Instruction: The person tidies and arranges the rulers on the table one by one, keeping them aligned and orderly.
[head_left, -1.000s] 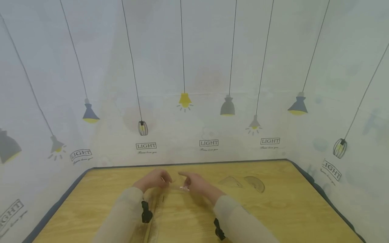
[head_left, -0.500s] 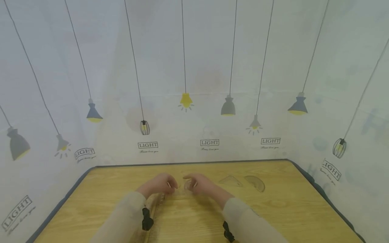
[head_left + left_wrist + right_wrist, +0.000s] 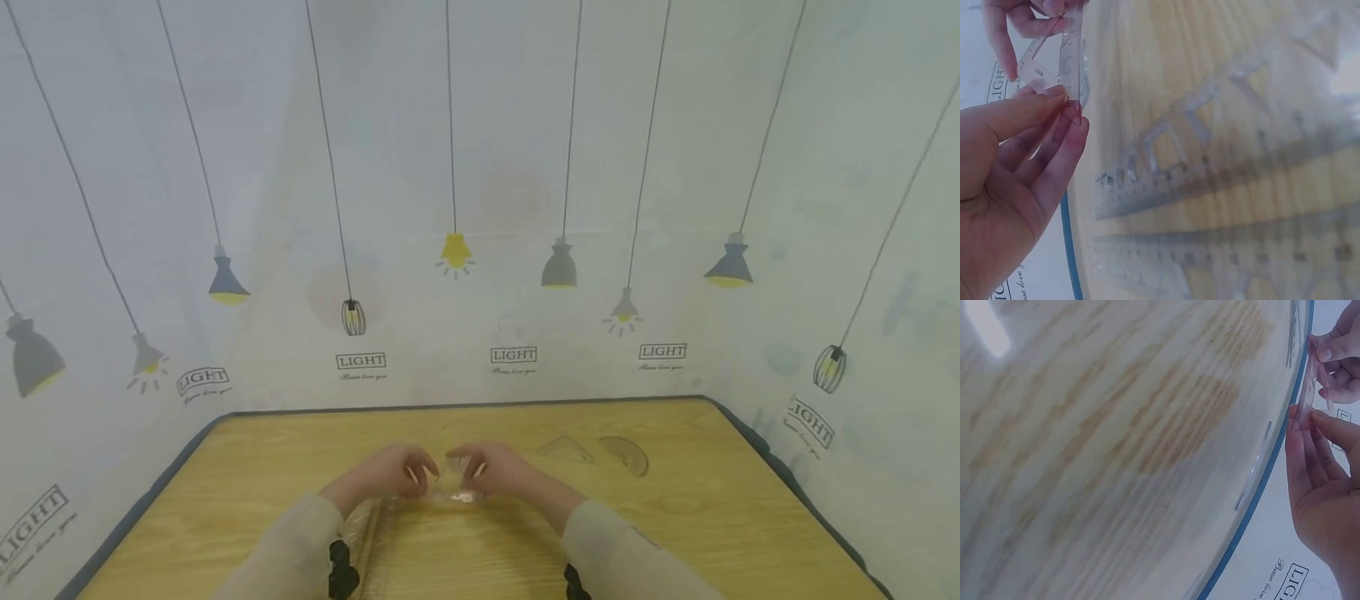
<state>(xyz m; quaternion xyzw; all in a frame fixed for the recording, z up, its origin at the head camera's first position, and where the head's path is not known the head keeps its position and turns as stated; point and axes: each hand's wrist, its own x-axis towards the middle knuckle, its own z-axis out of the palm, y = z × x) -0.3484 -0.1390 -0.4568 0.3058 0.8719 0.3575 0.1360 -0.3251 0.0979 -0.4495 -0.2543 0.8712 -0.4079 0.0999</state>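
You hold one small triangular set square of clear plastic with both hands, in front of you and raised above the yellow wood-grain table. Your left hand is clamped on one end of it: the thumb presses from one side and the fingers support from the other side. Your right hand pinches the other end in the same manner, between thumb and fingers. The two hands face each other and are near, with the set square between them.

Below your left forearm, two long rulers of clear plastic lie on the table. One ruler with cut-out shapes lies just beside the other long ruler; in the left wrist view both are blurred, and their marks I cannot read.

To the right of your right hand, well apart from it, a second clear triangular set square lies flat on the table. Just beside it is a clear semicircular protractor. Your light-coloured sleeves cover the forearms. Behind the dark blue table edge, the white wall covering shows printed hanging lamps and the word "LIGHT".
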